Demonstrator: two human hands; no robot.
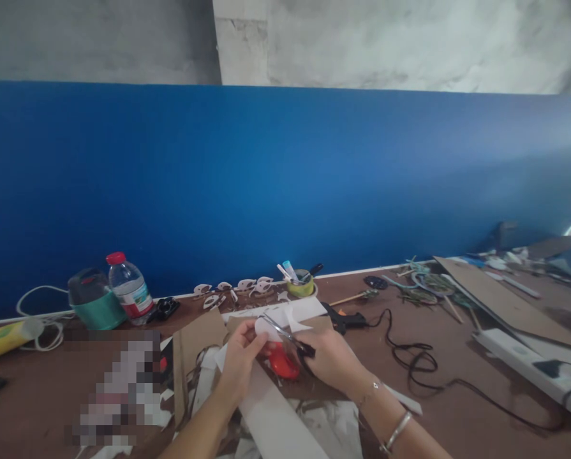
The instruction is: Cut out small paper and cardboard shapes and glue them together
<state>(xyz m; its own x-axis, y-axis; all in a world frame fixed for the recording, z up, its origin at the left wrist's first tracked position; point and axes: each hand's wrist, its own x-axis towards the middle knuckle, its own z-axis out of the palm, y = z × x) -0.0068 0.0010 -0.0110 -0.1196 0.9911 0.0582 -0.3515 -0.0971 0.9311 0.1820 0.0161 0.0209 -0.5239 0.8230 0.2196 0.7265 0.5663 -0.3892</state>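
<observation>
My left hand point(240, 360) pinches a white piece of paper point(263, 327), with the thumb and fingers closed on its edge. In my right hand point(333, 358) is a pair of scissors point(276, 325) with dark handles, its metal blades lying across the paper. A red, rounded object point(284, 363) sits just below the blades; its kind I cannot make out. Beneath both forearms a long white paper strip point(278, 414) slants toward me. Behind the hands lies another white sheet point(309, 310) on brown cardboard point(196, 335).
White leaf-like cut-outs point(245, 285) line the back edge beside a yellow-green tape roll point(301, 288) holding pens. A glue gun point(346, 320) trails its black cord rightward near a power strip point(529, 366). A red-capped bottle point(132, 293) and teal container point(97, 309) stand left.
</observation>
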